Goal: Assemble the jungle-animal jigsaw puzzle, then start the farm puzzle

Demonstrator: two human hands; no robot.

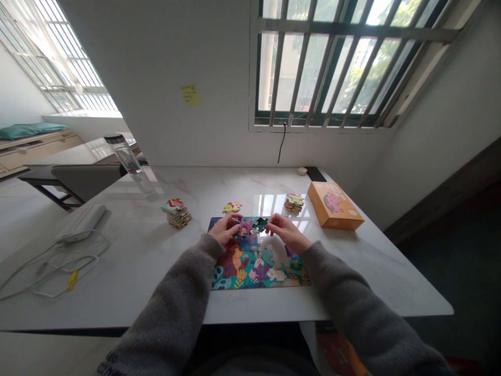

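Observation:
A colourful jigsaw puzzle point(258, 266) with rabbits and other animals lies on the white table in front of me, largely joined in its lower part. My left hand point(224, 230) is at its upper left, fingers closed on a purple-pink puzzle piece point(246, 228). Over the upper right part, my right hand point(288, 233) pinches a dark green puzzle piece point(261, 224). The two pieces are close together; whether they touch, I cannot tell. Just beyond my left hand lies a small group of yellow and pink pieces point(232, 207).
Stacks of puzzle pieces stand at left point(177, 213) and right point(294, 203). An orange box point(335, 206) sits on the right. A clear bottle point(124, 153), a white device point(84, 222) and loose cables point(74, 261) are on the left. A dark flat object point(315, 174) lies near the wall.

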